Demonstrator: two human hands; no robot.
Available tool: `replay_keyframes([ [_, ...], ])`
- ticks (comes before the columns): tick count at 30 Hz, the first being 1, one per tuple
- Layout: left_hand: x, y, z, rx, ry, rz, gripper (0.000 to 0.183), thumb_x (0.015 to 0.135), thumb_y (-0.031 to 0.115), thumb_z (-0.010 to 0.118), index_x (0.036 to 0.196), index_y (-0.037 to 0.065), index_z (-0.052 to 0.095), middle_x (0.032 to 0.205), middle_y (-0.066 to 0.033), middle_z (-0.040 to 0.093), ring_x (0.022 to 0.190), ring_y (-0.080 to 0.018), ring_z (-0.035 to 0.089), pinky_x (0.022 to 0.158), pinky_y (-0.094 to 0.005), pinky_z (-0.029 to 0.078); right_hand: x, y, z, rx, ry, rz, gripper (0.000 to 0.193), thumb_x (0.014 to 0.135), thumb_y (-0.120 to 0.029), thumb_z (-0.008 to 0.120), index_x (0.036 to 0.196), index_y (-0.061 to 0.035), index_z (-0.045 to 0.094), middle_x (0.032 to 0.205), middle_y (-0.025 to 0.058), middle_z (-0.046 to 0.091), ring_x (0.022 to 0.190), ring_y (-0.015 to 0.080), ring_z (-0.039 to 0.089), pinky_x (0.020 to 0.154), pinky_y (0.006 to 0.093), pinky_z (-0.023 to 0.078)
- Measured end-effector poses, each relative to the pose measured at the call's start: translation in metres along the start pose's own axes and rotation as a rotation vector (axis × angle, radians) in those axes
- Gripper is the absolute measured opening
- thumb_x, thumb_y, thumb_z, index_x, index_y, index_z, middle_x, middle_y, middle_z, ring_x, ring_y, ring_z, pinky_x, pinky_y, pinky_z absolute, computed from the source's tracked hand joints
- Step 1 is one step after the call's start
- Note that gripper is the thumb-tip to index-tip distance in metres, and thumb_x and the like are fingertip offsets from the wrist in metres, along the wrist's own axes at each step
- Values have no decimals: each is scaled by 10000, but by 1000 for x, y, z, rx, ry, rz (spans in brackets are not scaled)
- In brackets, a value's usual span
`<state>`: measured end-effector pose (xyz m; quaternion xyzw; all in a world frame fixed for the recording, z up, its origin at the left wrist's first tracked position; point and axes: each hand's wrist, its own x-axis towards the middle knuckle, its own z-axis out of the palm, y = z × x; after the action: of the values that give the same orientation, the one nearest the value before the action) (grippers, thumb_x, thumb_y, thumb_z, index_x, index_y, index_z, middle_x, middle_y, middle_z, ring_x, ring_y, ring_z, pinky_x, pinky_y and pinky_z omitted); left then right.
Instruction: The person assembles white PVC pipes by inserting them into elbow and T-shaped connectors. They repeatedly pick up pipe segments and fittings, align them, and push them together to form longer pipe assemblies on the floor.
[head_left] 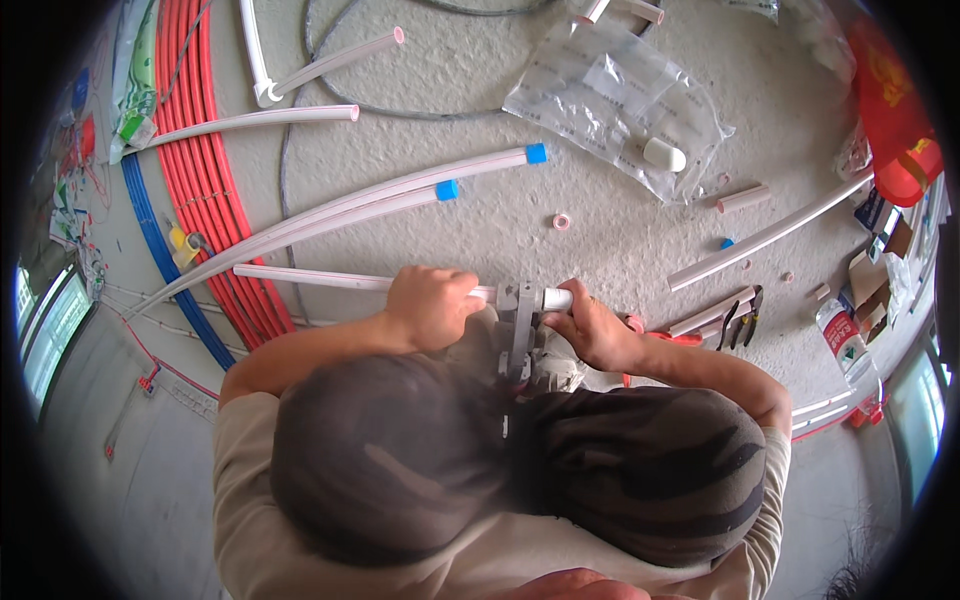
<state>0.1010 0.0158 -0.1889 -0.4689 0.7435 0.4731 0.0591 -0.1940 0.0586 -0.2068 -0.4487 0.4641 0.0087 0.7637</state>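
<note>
So we've got the pipe (320, 278) running left-to-right across in front of us, our left hand (430, 308) with fingers wrapped round it near its right end, our right hand (600, 330) gripping the fitting (556, 299) roughly in line, tool (521, 335) between them.

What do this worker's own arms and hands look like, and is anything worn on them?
The left hand and right hand are ungloved, with no watch visible at either wrist. The left forearm and right forearm are uncovered, without cables. Higher up come the short, plain sleeves of a beige shirt.
</note>
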Motion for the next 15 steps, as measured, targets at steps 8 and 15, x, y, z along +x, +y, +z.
replay_keyframes([
  [8,0,1,0,15,12,19,228,892,273,720,788,85,645,762,-142,693,674,-399,680,581,-532,505,1,4,5,16,30,-6,373,1086,-242,600,1242,31,400,955,226,652,916,361,676,816,448,528],
  [15,0,5,-1,7,-13,0,222,897,272,709,795,84,647,762,-143,699,673,-404,681,581,-533,505,-1,9,9,71,49,-49,357,1092,-227,590,1251,31,402,962,192,634,903,271,637,815,419,519],
])
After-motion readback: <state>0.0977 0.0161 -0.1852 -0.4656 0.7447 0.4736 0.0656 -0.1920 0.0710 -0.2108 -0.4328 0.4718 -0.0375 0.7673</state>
